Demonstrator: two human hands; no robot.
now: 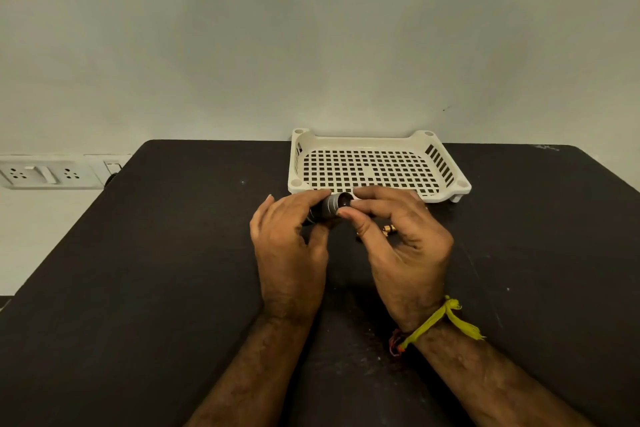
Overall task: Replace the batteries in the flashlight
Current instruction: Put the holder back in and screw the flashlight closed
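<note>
From the head camera, looking forward and down, both hands met over the middle of a dark bench point(156, 253) that stood against a pale wall point(311, 28). The left hand point(287, 243) curled its fingers around the flashlight point(330, 206) — a short dark cylinder with a grey band marked by thin light rings — holding it just above the bench top with its open dark end turned toward the other hand. The right hand point(405, 236) pinched at that open end between thumb and forefinger, its remaining fingers loosely bent behind; whether it held a separate small part there could not be made out. The two hands were close together, fingertips almost touching over the flashlight. On the bench just beyond the right thumb lay a small brass-coloured piece point(389, 229), partly hidden by the fingers. Immediately behind the hands sat a cream perforated tray point(446, 163), its near rim just beside the fingertips. A yellow thread point(440, 317) was knotted round the right wrist, with a reddish one beside it. At the far left, on the wall beside the bench, was a white socket panel point(45, 172).
</note>
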